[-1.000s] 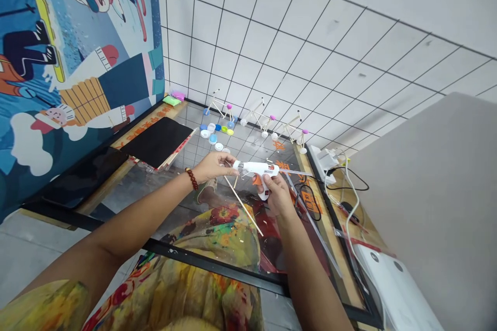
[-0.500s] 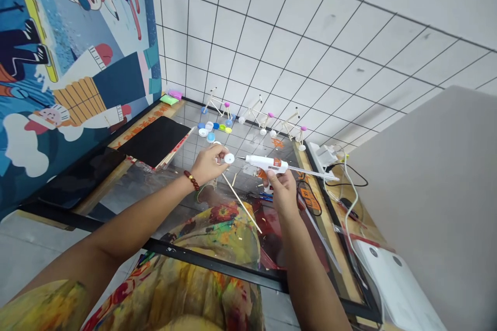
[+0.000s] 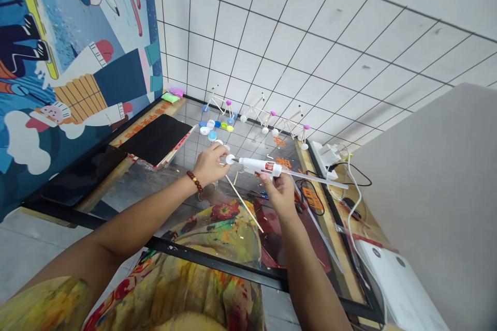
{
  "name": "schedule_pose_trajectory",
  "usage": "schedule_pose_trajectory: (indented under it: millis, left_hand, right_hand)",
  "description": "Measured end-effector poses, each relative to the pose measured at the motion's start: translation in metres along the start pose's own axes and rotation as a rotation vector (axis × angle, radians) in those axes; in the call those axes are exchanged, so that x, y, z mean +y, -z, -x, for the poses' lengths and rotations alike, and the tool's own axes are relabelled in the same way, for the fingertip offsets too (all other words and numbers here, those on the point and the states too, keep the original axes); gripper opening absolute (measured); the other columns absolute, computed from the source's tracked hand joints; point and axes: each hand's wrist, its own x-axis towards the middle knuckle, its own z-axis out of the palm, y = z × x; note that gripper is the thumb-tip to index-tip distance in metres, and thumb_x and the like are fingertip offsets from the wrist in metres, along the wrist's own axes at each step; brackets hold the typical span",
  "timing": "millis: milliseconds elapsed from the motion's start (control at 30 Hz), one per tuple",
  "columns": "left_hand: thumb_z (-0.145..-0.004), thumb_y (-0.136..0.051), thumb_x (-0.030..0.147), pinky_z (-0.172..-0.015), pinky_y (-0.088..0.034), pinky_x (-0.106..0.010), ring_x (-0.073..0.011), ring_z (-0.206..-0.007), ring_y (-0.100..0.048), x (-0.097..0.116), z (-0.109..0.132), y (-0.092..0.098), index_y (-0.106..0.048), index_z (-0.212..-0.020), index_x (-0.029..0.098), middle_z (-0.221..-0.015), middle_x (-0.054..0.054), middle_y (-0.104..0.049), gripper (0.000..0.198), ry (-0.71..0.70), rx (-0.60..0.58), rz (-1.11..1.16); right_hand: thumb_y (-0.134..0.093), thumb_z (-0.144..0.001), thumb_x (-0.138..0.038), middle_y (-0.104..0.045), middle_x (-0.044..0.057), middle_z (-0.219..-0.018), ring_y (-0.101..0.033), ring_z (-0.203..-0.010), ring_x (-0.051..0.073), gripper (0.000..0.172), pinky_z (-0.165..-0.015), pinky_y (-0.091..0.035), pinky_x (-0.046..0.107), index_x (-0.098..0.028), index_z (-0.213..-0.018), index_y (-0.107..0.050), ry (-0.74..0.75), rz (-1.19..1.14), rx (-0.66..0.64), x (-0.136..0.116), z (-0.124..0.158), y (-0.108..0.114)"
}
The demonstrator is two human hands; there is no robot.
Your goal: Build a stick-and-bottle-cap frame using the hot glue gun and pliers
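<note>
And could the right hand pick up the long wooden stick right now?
Probably not: the right hand seems full, gripping the glue gun. The long wooden stick itself lies close by, its near end uncovered.

Craft corner, glue gun (image 3: 254, 165), stick models (image 3: 229, 103), plastic caps (image 3: 212, 136), cartoon mural (image 3: 81, 57)

The white glue gun (image 3: 256, 165) is up above the counter (image 3: 248, 139), its clear stick (image 3: 314, 178) poking toward the right edge. Its tip points left, right at a small, round white cap (image 3: 230, 159).
</note>
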Motion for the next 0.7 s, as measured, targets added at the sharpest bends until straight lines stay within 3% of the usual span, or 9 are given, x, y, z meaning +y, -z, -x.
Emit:
schedule_pose_trajectory:
  millis: [133, 233, 367, 467, 600, 700]
  left_hand:
    - [-0.067, -0.067, 0.013, -0.064, -0.039, -0.027, -0.0151, -0.070, -0.052, -0.001, 0.000, -0.001, -0.060, -0.076, 0.019, -0.084, -0.003, -0.059, 0.013, 0.055, 0.013, -0.030]
    - [-0.069, -0.067, 0.017, -0.064, -0.040, -0.027, -0.0155, -0.070, -0.054, -0.001, 0.000, -0.001, -0.060, -0.075, 0.019, -0.086, -0.004, -0.060, 0.009, 0.086, 0.020, -0.046]
    - [-0.069, -0.070, 0.026, -0.065, -0.040, -0.028, -0.0165, -0.073, -0.056, -0.004, -0.001, 0.001, -0.065, -0.079, 0.019, -0.089, -0.004, -0.062, 0.013, 0.124, -0.032, -0.098]
    - [-0.066, -0.073, 0.031, -0.066, -0.041, -0.028, -0.0173, -0.074, -0.057, -0.014, -0.006, 0.003, -0.069, -0.082, 0.019, -0.087, -0.003, -0.062, 0.020, 0.267, -0.087, -0.119]
    - [-0.066, -0.073, 0.036, -0.065, -0.041, -0.027, -0.0162, -0.068, -0.057, -0.028, -0.013, 0.006, -0.072, -0.084, 0.017, -0.072, 0.000, -0.061, 0.026, 0.503, -0.122, 0.022]
    - [-0.067, -0.071, 0.037, -0.060, -0.037, -0.028, -0.0157, -0.064, -0.054, -0.032, -0.016, 0.010, -0.073, -0.077, 0.017, -0.067, 0.000, -0.061, 0.022, 0.524, -0.209, -0.015]
  right_hand:
    - [-0.066, -0.084, -0.038, -0.067, 0.007, -0.096, -0.063, -0.090, 0.022, 0.026, -0.084, -0.050, 0.039, -0.019, -0.101, -0.065, 0.114, 0.151, -0.054, 0.001, 0.001, 0.003]
    - [-0.066, -0.085, -0.038, -0.068, 0.007, -0.097, -0.063, -0.090, 0.022, 0.027, -0.085, -0.050, 0.039, -0.018, -0.103, -0.064, 0.106, 0.141, -0.026, 0.004, 0.001, 0.004]
    - [-0.069, -0.082, -0.039, -0.070, 0.006, -0.093, -0.064, -0.083, 0.020, 0.028, -0.080, -0.051, 0.036, -0.018, -0.101, -0.065, 0.027, 0.039, 0.054, 0.007, -0.001, 0.003]
    - [-0.071, -0.079, -0.041, -0.071, 0.006, -0.094, -0.065, -0.081, 0.018, 0.032, -0.076, -0.052, 0.035, -0.019, -0.101, -0.064, -0.043, -0.049, 0.122, 0.010, -0.003, 0.002]
    - [-0.072, -0.077, -0.043, -0.071, 0.006, -0.094, -0.065, -0.081, 0.018, 0.036, -0.071, -0.052, 0.032, -0.018, -0.101, -0.063, -0.128, -0.047, 0.131, 0.018, -0.007, 0.004]
    - [-0.072, -0.074, -0.045, -0.071, 0.006, -0.091, -0.064, -0.074, 0.017, 0.038, -0.060, -0.049, 0.028, -0.018, -0.098, -0.062, -0.206, -0.049, 0.155, 0.021, -0.011, 0.009]
